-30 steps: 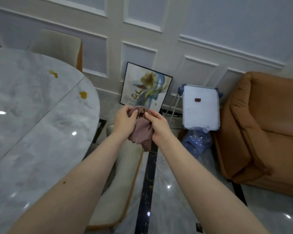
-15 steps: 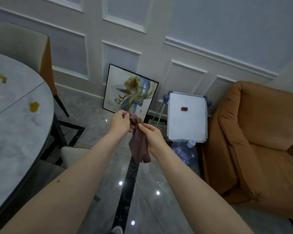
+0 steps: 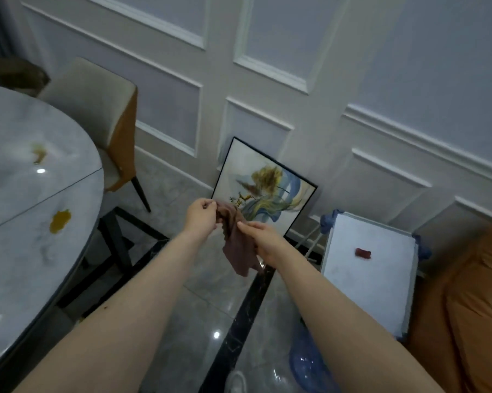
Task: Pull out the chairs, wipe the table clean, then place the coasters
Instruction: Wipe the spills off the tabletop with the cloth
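A brownish-mauve cloth (image 3: 239, 245) hangs in front of me over the floor. My left hand (image 3: 201, 215) pinches its upper corner, and my right hand (image 3: 263, 239) grips it lower down from the right. The round grey marble table (image 3: 18, 222) fills the left side. Two yellow-brown stains lie on it: one (image 3: 59, 221) near its right edge, a fainter one (image 3: 39, 154) further back. A beige chair with an orange back (image 3: 97, 114) stands behind the table against the wall. No coasters show.
A framed painting (image 3: 264, 191) leans on the panelled wall. A white board (image 3: 372, 268) with a small red object (image 3: 363, 253) stands to the right, a blue water bottle (image 3: 307, 361) below it. An orange sofa (image 3: 466, 313) fills the right edge. Glossy tiled floor lies below.
My view has swung back left and upward, bringing more of the table and the far chair into sight. Both hands still hold the cloth, which now hangs a little more spread.
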### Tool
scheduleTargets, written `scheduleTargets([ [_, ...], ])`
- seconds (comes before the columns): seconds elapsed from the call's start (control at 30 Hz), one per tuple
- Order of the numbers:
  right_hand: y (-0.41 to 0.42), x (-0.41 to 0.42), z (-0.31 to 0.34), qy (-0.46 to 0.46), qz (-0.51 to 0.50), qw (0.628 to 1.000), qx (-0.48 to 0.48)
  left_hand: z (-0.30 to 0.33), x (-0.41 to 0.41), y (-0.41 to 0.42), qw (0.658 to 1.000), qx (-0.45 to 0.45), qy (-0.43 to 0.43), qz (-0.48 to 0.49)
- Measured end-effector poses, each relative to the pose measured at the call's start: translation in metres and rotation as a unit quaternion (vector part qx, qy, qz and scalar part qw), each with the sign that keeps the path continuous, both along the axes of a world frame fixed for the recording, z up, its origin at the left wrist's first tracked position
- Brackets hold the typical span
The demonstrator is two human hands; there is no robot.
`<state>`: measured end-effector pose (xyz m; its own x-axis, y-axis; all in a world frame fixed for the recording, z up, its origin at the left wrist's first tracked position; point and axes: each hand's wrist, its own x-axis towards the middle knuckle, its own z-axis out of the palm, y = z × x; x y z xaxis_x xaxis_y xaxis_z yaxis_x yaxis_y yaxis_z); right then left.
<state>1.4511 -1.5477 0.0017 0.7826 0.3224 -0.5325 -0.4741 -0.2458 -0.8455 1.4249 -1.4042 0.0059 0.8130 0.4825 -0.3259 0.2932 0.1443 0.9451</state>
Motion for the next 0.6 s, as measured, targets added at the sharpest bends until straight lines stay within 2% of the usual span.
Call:
scheduleTargets([
  [0.1,0.026,0.049,0.001,-0.013,0.059,0.998,0.000,-0.003,0.034,0.027,0.998,-0.005,0.003,0.064],
  [0.27,0.096,0.118,-0.002,-0.039,0.192,0.979,-0.051,-0.008,0.065,0.088,0.982,-0.002,0.017,0.190],
  [0.4,0.172,0.141,-0.005,-0.076,0.299,0.947,-0.089,-0.011,0.059,0.151,0.955,0.019,0.024,0.296],
  [0.6,0.278,0.158,-0.009,-0.134,0.371,0.915,-0.081,-0.027,0.048,0.234,0.911,0.058,0.036,0.407],
])
